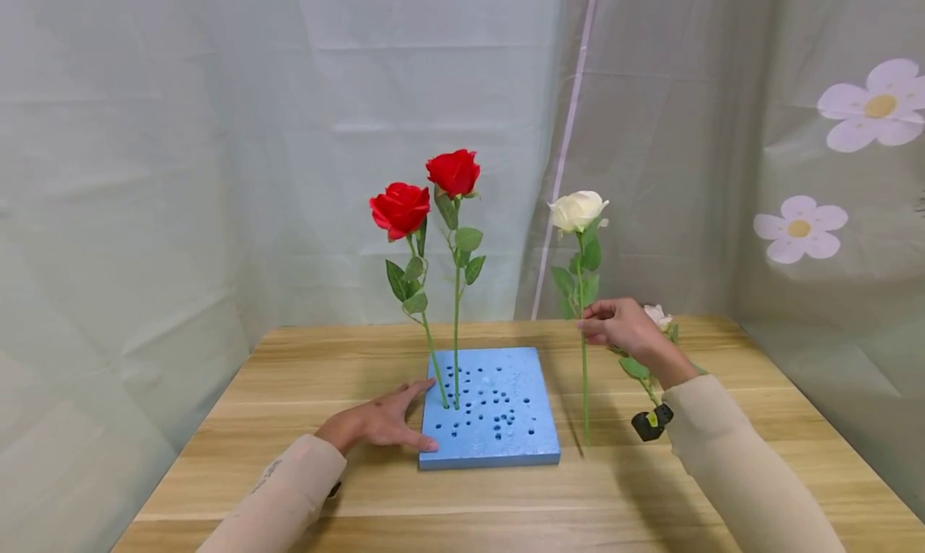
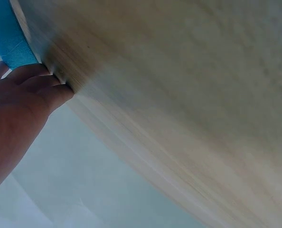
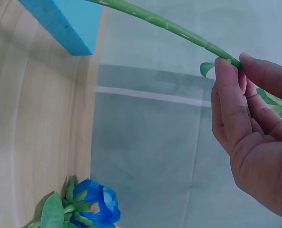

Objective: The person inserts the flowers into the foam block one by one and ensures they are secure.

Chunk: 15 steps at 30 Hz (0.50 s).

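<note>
Pale sheeting (image 1: 405, 79) hangs behind a wooden table (image 1: 318, 368), with printed flowers (image 1: 879, 106) at the right of the head view. Left of centre, two red roses (image 1: 454, 172) (image 1: 400, 209) stand in holes of a blue foam board (image 1: 477, 450), one nearly upright, the other tilted left. The left hand (image 1: 386, 418) has thumb and forefinger spread along the board's left side, the thumb at its near corner. Right of the board, the right hand (image 1: 625, 328) pinches a white rose (image 1: 578, 212) partway up its stem, bloom uppermost; whether the stem's end touches the table, I cannot tell. Another, pale flower (image 1: 658, 318) shows partly behind the right wrist.

From the left wrist, fingers lie against the board at upper left; how firmly they press cannot be told.

From the right wrist, thumb and fingertips meet on the green stem at right of centre, and a blue flower (image 3: 96, 204) lies at lower left. The white rose looks artificial and probably light, its stem stiff enough to steer yet able to flex, perhaps a little slick. Bare stem below the leaves seems the best hold; petals and leaves look soft and easily crushed.
</note>
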### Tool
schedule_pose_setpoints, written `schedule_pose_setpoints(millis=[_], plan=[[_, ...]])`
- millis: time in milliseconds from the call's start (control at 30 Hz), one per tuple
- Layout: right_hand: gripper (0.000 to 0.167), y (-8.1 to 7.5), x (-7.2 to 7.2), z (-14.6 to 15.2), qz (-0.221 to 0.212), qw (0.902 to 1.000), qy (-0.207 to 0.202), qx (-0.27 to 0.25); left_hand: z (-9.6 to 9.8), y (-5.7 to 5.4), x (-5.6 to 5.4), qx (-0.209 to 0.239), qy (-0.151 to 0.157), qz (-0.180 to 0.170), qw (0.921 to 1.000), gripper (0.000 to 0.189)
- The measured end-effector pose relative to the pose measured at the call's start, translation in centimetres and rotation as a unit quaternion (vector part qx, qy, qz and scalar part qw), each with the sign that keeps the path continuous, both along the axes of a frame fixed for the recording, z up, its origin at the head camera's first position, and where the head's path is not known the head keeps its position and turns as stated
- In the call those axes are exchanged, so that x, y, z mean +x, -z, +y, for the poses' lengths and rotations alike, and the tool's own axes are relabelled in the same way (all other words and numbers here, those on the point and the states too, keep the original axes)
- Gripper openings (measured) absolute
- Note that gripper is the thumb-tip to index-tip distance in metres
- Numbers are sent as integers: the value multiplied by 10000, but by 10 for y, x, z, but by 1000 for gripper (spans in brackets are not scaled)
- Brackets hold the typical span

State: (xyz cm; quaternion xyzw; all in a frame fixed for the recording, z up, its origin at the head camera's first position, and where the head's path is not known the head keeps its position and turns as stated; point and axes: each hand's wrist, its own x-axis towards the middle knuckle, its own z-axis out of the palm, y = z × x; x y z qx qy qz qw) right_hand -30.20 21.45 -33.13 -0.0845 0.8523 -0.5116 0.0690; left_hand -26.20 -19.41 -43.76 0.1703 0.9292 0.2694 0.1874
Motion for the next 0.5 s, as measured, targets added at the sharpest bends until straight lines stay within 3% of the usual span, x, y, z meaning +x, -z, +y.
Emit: schedule_pose_setpoints(millis=[167, 500], plan=[[29, -5, 1, -3, 16, 9999, 28, 141, 2, 1, -2, -23, 20, -29, 10000, 113], [29, -18, 0, -18, 92, 9996, -73, -259, 0, -1, 0, 49, -29, -109, 9999, 113]])
